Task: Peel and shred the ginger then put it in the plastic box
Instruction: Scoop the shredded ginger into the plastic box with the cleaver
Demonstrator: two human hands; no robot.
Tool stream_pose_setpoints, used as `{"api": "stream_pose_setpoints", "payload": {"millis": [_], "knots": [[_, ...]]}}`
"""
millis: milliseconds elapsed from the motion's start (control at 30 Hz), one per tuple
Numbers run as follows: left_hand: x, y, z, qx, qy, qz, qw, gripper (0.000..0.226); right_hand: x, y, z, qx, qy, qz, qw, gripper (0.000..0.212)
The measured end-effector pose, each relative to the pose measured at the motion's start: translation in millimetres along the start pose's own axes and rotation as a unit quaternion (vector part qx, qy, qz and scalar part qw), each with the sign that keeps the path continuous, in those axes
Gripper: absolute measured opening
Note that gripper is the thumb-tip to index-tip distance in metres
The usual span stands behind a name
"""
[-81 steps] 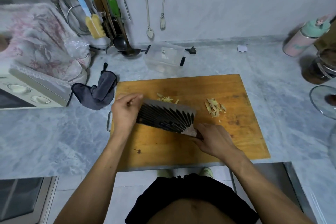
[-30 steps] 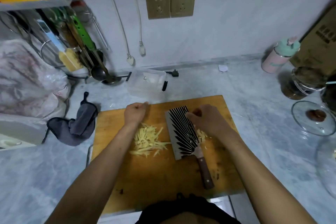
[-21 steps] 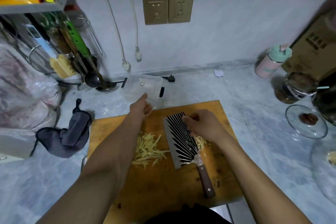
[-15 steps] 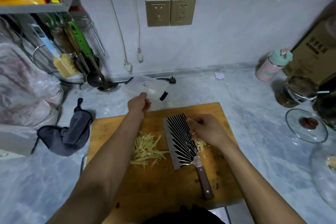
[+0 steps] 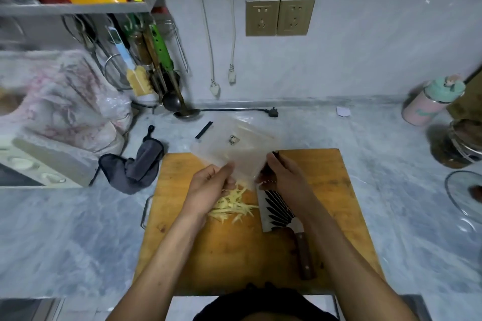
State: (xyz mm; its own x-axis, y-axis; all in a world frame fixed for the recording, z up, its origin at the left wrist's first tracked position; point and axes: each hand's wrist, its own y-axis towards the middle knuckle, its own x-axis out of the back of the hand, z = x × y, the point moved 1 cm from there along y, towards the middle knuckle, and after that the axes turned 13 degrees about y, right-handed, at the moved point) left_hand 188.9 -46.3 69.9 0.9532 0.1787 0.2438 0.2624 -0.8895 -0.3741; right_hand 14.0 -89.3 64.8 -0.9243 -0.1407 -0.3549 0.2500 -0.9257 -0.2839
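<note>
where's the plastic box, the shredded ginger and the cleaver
plastic box [image 5: 234, 150]: head view, on its clear wall, above the board's far edge.
shredded ginger [image 5: 233, 206]: head view, middle of the pale pile on the board.
cleaver [image 5: 276, 212]: head view, on the patterned flat of the blade.

Grey cloth [image 5: 135, 167] on counter [image 5: 65, 229] — just off board's far-left corner. Pink bottle [image 5: 430, 104] at far-right edge. Ladle [image 5: 172, 100] against back wall.

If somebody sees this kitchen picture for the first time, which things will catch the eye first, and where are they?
Both hands hold a clear plastic box over the far edge of the wooden cutting board. Beneath the left hand lies a pile of shredded ginger. To its right, a patterned cleaver lies flat on the board.
</note>
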Motion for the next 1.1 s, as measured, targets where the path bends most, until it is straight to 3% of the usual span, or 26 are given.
{"api": "stream_pose_setpoints", "payload": {"millis": [67, 133, 200, 300, 367, 434, 600, 734, 800, 934, 1101], "knots": [[9, 3, 10, -0.065, 0.157, -0.040, 0.985, 0.042, 1, -2, -4, -0.008, -0.012, -0.021, 1.000, 0.036], [18, 7, 12, -0.154, 0.313, -0.101, 0.932, 0.038, 6, -4, -9, -0.017, -0.032, -0.035, 0.999, 0.032], [24, 7, 4, -0.232, 0.411, -0.084, 0.877, 0.030, 13, -7, -12, -0.021, -0.062, -0.031, 0.997, 0.030], [26, 12, -10, -0.257, 0.563, 0.104, 0.779, 0.115, 21, -15, -14, -0.022, -0.105, 0.001, 0.994, 0.031], [21, 9, -18, -0.283, 0.624, 0.158, 0.711, 0.136, 22, -20, -14, -0.024, -0.112, 0.014, 0.993, 0.031], [22, 7, -20, -0.297, 0.605, 0.168, 0.719, 0.137, 19, -24, -14, -0.026, -0.105, 0.014, 0.994, 0.031], [43, 5, -5, -0.274, 0.445, 0.168, 0.836, 0.123, 3, -32, -19, -0.025, -0.126, -0.002, 0.992, 0.036], [64, -11, 23, -0.263, 0.329, 0.102, 0.901, 0.082, -25, -28, -36, -0.041, -0.124, 0.011, 0.991, 0.040], [78, -21, 44, -0.300, 0.326, 0.006, 0.896, 0.059, -41, -24, -44, -0.037, -0.134, 0.013, 0.990, 0.034], [97, -39, 76, -0.375, 0.393, -0.197, 0.816, 0.038, -77, -19, -59, 0.003, -0.177, 0.035, 0.984, 0.032], [118, -47, 89, -0.284, 0.282, -0.360, 0.843, 0.032, -109, -17, -84, 0.060, -0.239, 0.051, 0.968, 0.033]]}}
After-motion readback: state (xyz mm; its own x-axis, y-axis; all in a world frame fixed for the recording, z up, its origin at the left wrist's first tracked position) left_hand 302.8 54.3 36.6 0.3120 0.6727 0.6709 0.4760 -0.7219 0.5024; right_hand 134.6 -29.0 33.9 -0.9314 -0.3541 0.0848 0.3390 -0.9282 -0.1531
